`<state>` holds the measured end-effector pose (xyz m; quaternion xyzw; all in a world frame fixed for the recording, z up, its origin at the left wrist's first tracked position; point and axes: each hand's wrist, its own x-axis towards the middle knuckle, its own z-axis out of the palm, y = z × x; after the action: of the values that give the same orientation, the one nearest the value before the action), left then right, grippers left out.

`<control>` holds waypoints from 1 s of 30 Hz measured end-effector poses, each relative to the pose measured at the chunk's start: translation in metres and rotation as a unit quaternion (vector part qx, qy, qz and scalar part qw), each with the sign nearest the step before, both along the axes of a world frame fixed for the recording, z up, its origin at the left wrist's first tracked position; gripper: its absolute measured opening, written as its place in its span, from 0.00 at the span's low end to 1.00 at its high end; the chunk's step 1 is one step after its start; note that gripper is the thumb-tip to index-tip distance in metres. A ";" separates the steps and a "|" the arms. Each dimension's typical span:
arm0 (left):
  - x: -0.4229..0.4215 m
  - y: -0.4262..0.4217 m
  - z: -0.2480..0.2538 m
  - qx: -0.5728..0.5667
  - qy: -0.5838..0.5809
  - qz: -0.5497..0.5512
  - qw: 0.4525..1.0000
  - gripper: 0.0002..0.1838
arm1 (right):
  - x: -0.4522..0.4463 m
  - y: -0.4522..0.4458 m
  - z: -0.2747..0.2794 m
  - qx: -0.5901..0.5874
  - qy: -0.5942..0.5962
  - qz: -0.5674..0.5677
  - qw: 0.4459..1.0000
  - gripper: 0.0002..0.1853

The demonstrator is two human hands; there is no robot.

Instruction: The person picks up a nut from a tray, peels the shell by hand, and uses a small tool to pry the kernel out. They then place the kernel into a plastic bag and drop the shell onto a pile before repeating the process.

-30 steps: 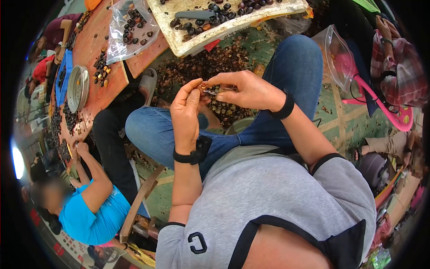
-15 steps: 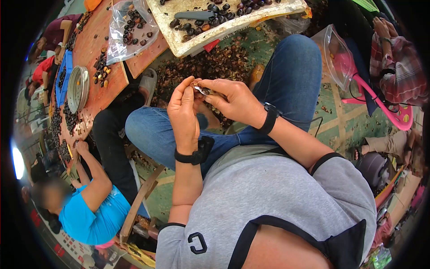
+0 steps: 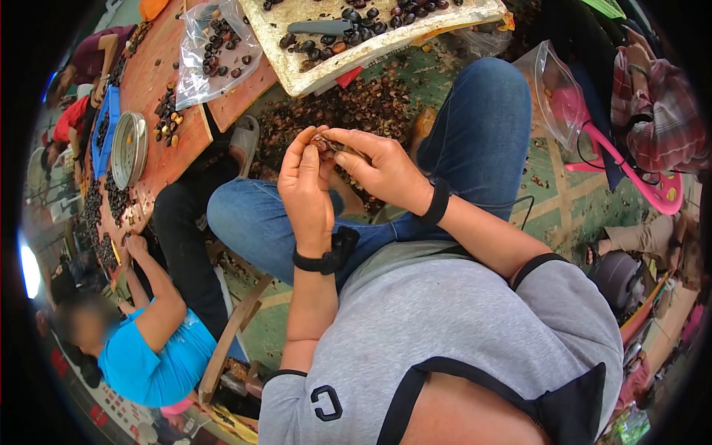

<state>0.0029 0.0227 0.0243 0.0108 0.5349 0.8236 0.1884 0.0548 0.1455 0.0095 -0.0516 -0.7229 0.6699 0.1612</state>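
Left hand (image 3: 307, 189): thumb and fingertips closed on small brown nut (image 3: 320, 142), held above floor between seated person's 2 knees. Right hand (image 3: 386, 172): thumb and index finger pinched around small tool (image 3: 337, 147), mostly hidden, at nut's edge. Below: shell debris (image 3: 341, 107) across floor. Ahead, from where I stand behind wearer: white foam tray (image 3: 295, 74) bearing dark nuts (image 3: 360, 35) and grey implement (image 3: 319, 27). Left: clear bag (image 3: 194, 52) on reddish table (image 3: 144, 74).
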 end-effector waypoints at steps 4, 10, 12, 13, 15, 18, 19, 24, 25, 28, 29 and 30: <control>-0.001 0.000 0.005 0.007 -0.016 -0.023 1.000 0.17 | -0.001 0.019 0.013 0.014 -0.032 0.056 0.998 0.22; 0.000 -0.006 0.000 -0.077 0.011 -0.078 0.994 0.19 | 0.000 0.037 0.012 0.115 -0.044 0.116 0.986 0.22; 0.001 -0.005 0.002 -0.083 0.010 -0.078 0.993 0.19 | -0.001 0.036 0.010 0.138 -0.027 0.104 0.985 0.22; 0.001 -0.004 0.003 -0.089 0.009 -0.078 0.993 0.19 | -0.001 0.033 0.004 0.140 0.004 0.086 0.986 0.21; 0.001 -0.005 0.001 -0.103 0.010 -0.080 0.991 0.20 | -0.002 0.029 -0.002 0.142 0.036 0.067 0.987 0.20; 0.005 -0.003 -0.002 -0.117 0.021 -0.082 0.990 0.20 | -0.003 0.027 -0.005 0.124 0.010 0.047 0.991 0.18; 0.008 -0.001 -0.003 -0.115 0.031 -0.081 0.990 0.21 | -0.004 0.027 -0.005 0.115 0.000 0.047 0.992 0.18; 0.005 0.000 -0.002 -0.086 0.020 -0.064 0.994 0.19 | -0.004 0.029 -0.003 0.001 -0.021 0.040 0.999 0.18; 0.004 -0.001 -0.003 -0.084 0.021 -0.057 0.995 0.17 | -0.001 0.036 0.005 -0.023 -0.064 0.093 0.993 0.19; 0.001 -0.007 -0.007 -0.075 0.010 -0.062 0.995 0.14 | 0.001 0.041 0.009 -0.018 -0.094 0.161 0.982 0.22; 0.002 -0.008 -0.008 -0.075 0.010 -0.062 0.995 0.14 | 0.001 0.041 0.010 0.009 -0.097 0.161 0.982 0.22; 0.002 -0.008 -0.007 -0.079 0.014 -0.059 0.995 0.14 | 0.001 0.042 0.011 0.036 -0.101 0.161 0.981 0.22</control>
<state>0.0047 0.0144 0.0170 0.0389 0.5993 0.7658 0.2300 0.0562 0.1872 0.0209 0.0041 -0.7579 0.6520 -0.0206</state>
